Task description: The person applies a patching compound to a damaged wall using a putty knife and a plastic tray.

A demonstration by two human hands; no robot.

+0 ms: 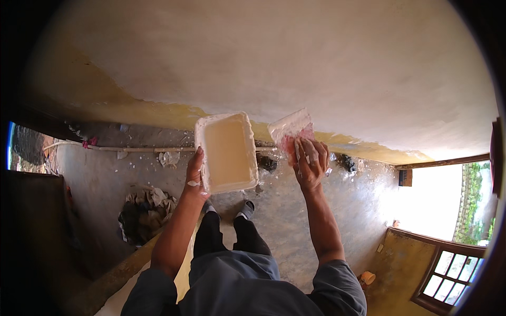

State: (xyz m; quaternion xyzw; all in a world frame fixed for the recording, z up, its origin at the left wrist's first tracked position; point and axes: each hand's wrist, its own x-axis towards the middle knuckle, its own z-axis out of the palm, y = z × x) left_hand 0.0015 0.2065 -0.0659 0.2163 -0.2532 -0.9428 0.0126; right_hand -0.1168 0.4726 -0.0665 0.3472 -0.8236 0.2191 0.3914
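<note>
My left hand (196, 174) grips the left side of a rectangular plastic tub (226, 152), its rim smeared with white paste and its inside pale cream. To the right of the tub, my right hand (311, 163) is closed round a flat, pinkish putty spreader (292, 129) coated with white paste. The spreader's broad edge points up and away from me, apart from the tub. White smears mark the fingers of both hands. Beyond them rises a wall (295, 58), coated whitish above, with a yellowish band (153, 111) low down.
A long pole (142, 149) lies on the grey floor (295, 226) along the wall's foot, among white spatters and scraps. A heap of crumpled sacking (145, 213) sits at left. At right are a bright doorway (429, 200), a barred window (453, 276) and an orange container (367, 277).
</note>
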